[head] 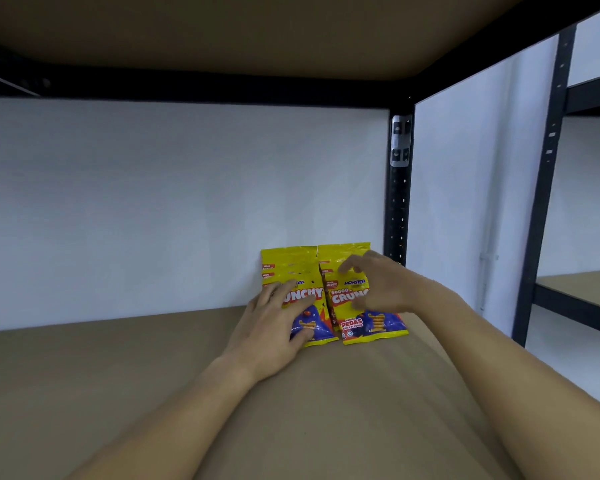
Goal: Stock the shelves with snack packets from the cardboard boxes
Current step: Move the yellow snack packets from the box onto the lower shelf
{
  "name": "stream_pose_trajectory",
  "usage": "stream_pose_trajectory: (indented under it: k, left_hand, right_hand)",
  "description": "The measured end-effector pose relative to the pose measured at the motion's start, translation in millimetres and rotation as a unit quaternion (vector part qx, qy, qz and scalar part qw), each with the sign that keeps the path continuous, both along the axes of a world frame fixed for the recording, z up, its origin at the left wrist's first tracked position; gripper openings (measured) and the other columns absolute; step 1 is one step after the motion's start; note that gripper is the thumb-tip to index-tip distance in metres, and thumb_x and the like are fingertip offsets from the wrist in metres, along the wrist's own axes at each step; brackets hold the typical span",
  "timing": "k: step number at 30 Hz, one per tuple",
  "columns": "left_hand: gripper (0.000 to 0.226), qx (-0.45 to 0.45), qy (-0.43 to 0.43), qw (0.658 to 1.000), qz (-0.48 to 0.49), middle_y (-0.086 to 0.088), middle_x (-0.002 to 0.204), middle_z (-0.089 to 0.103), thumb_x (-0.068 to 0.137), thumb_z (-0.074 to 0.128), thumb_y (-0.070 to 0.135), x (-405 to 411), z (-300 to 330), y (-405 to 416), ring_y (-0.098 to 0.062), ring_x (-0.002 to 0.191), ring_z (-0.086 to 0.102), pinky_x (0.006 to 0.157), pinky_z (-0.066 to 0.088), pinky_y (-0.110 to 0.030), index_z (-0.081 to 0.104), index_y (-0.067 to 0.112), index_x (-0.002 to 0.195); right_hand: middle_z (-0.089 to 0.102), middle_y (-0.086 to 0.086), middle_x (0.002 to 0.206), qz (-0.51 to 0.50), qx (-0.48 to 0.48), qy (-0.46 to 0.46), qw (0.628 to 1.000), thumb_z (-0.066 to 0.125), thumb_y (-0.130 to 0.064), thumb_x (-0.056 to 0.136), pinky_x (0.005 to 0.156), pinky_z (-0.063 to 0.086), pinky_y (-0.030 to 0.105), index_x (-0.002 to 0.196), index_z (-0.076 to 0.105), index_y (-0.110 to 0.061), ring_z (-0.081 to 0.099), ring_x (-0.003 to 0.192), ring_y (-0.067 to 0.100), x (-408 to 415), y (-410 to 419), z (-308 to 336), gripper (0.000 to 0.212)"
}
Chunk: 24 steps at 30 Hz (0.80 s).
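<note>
A brown board shelf (pixel 118 393) with a black metal frame carries the things, a white wall closing its back edge. Two yellow snack packets stand directly on the board near its back right corner, side by side and touching, both leaning back against the wall. The left packet (pixel 293 268) sits just inward of the right packet (pixel 352 327), which is nearest the black upright post (pixel 399 216) at that corner.
</note>
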State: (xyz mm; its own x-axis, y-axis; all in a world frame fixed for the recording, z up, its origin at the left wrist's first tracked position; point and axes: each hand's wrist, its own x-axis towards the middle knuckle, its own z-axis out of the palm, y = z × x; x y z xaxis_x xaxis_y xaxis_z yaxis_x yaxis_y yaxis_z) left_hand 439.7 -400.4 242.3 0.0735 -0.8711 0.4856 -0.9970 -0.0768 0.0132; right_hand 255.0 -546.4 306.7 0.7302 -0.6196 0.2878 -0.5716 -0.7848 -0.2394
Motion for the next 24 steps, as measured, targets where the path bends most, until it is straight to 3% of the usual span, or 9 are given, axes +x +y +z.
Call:
stream_pose_trajectory:
  k: [2,4,13,24]
  left_hand:
    - [0.059,-0.001,-0.002,1.0,-0.004,0.009,0.164,0.008,0.098,0.044,0.055,1,0,2,-0.014,0.149,0.002,0.12,0.014,-0.035,0.025,0.041,0.153]
    - [0.059,-0.002,-0.002,1.0,-0.01,0.009,0.164,0.009,0.098,0.046,0.053,3,0,3,-0.014,0.15,0.003,0.12,0.015,-0.035,0.026,0.041,0.153]
    - [0.06,0.0,-0.002,1.0,-0.013,0.007,0.164,0.009,0.098,0.051,0.048,5,0,-2,-0.014,0.15,0.003,0.12,0.02,-0.035,0.027,0.039,0.153]
    - [0.06,0.008,-0.018,1.0,-0.003,0.007,0.165,0.007,0.099,0.046,0.05,6,-1,-2,-0.017,0.151,0.002,0.121,0.014,-0.035,0.024,0.039,0.154]
  right_hand:
    - [0.036,0.002,0.135,-0.017,0.028,0.12,0.992,0.086,-0.033,0.071,0.104,0.043,0.046,0.146,0.037,-0.036,0.036,0.128,0.023,-6,4,-3,0.09]
    - [0.032,0.002,0.139,-0.028,0.034,0.155,0.987,0.088,-0.032,0.069,0.107,0.04,0.048,0.149,0.033,-0.038,0.028,0.133,0.026,-8,4,-8,0.098]
    - [0.032,0.001,0.138,-0.011,-0.026,0.058,0.998,0.082,-0.027,0.076,0.102,0.044,0.041,0.147,0.036,-0.034,0.03,0.13,0.024,-4,-5,-25,0.085]
    - [0.034,0.001,0.14,-0.008,-0.034,0.049,0.998,0.079,-0.033,0.077,0.103,0.043,0.045,0.147,0.037,-0.034,0.031,0.131,0.024,-1,-2,-26,0.082]
